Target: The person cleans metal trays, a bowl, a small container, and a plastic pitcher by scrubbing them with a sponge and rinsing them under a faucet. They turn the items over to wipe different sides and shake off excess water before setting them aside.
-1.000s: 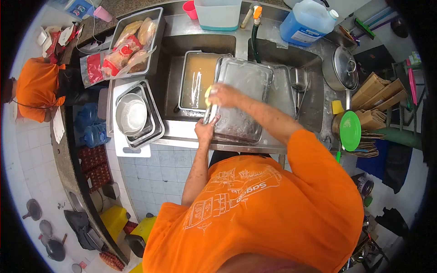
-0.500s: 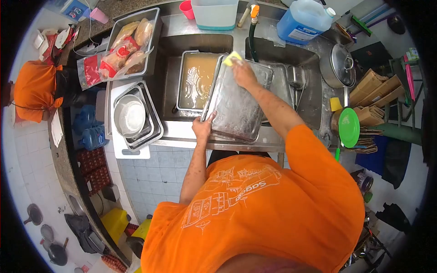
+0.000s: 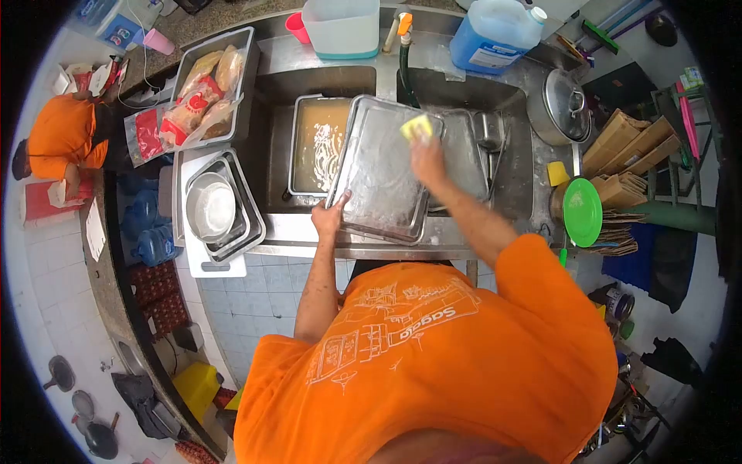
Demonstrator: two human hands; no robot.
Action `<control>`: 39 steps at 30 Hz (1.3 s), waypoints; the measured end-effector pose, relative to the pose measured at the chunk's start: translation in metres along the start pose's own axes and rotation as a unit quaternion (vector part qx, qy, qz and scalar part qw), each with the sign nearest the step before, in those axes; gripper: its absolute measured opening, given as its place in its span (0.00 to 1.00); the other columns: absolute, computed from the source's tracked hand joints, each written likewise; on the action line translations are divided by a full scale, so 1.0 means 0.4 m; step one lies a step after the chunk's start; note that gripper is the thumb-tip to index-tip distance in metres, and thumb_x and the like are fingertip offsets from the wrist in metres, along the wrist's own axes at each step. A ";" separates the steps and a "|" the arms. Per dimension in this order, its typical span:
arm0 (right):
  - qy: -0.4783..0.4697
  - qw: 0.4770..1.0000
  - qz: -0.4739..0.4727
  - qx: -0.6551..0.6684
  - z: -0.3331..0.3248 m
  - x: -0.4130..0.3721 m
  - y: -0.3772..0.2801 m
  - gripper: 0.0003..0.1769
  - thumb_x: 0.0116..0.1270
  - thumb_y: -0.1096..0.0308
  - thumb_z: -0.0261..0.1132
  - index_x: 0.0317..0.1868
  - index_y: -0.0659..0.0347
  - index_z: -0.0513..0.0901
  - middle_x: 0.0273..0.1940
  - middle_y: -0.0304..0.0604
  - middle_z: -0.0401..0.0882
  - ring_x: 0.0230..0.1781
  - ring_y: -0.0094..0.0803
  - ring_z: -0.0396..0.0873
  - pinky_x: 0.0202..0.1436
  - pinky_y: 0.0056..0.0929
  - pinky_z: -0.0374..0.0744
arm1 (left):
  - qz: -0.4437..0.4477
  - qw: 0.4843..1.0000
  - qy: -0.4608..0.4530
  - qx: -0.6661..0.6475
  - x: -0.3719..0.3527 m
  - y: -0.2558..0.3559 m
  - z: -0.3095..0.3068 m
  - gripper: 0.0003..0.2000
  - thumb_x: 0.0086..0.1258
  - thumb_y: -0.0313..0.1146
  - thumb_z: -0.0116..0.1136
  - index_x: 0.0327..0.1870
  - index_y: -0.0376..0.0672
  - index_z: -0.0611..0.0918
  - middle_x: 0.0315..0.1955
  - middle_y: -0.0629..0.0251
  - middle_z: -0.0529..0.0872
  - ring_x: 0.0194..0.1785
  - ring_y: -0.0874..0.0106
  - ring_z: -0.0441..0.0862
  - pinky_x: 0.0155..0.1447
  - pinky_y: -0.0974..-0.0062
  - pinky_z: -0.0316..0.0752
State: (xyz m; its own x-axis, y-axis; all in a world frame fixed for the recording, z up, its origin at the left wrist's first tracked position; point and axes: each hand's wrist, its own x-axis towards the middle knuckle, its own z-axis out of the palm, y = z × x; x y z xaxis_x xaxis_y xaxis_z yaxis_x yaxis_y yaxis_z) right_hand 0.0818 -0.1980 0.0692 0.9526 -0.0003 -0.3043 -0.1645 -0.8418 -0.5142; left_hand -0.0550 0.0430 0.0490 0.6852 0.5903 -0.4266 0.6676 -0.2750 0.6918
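A soapy metal baking tray (image 3: 379, 174) lies tilted over the divider between the two sink basins. My left hand (image 3: 330, 216) grips its near left edge, thumb on top. Pinched in my right hand (image 3: 427, 161) is a yellow sponge (image 3: 416, 128), at the tray's far right part; that hand is slightly blurred. Left of the tray, another metal tray (image 3: 308, 151) with brownish water sits in the left basin. Under the scrubbed tray's right side, another flat tray (image 3: 462, 158) shows in the right basin, beside a small metal container (image 3: 488, 130).
At left, metal pans (image 3: 211, 207) sit on a white board (image 3: 222, 267) below a tub of packaged food (image 3: 251, 85). Behind stand a hose tap (image 3: 404, 66) and a blue liquid jug (image 3: 495, 39). A lidded pot (image 3: 553, 112) is at right. Far left, a person (image 3: 68, 139) wears orange.
My right hand has carried the sponge from the tray's far left corner toward its right side and nearer me. My left hand keeps its grip. The whole view has shifted slightly.
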 end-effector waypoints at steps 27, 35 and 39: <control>-0.125 0.815 -0.566 -0.022 0.076 -0.279 0.123 0.20 0.68 0.64 0.57 0.60 0.46 0.78 0.66 0.33 0.71 0.70 0.33 0.63 0.74 0.42 0.62 | 0.000 0.997 0.079 0.022 -0.016 -0.062 0.047 0.34 0.60 0.62 0.60 0.23 0.28 0.82 0.19 0.48 0.82 0.26 0.57 0.79 0.40 0.59 0.74; 0.100 0.945 -0.310 -0.013 0.038 0.007 0.226 0.26 0.73 0.63 0.52 0.70 0.57 0.64 0.68 0.45 0.67 0.61 0.58 0.68 0.67 0.53 0.67 | -0.001 0.996 -0.035 0.079 -0.085 0.057 0.010 0.44 0.43 0.65 0.72 0.42 0.22 0.81 0.24 0.52 0.86 0.30 0.65 0.84 0.42 0.68 0.78; 0.001 0.988 0.019 0.155 0.061 0.102 0.101 0.35 0.72 0.50 0.54 0.69 0.66 0.59 0.61 0.64 0.71 0.59 0.60 0.72 0.62 0.46 0.71 | -0.030 0.980 -0.055 0.189 -0.054 0.020 0.039 0.53 0.41 0.70 0.69 0.55 0.21 0.74 0.42 0.41 0.85 0.47 0.56 0.84 0.56 0.65 0.77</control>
State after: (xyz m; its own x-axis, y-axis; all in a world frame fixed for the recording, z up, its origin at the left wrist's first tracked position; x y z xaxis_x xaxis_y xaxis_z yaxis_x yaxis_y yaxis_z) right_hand 0.1077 -0.2189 0.0165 0.9444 -0.0303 -0.3275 -0.2712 -0.6351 -0.7233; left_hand -0.0598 0.0163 0.0547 0.6542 0.5349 -0.5347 0.7541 -0.5151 0.4074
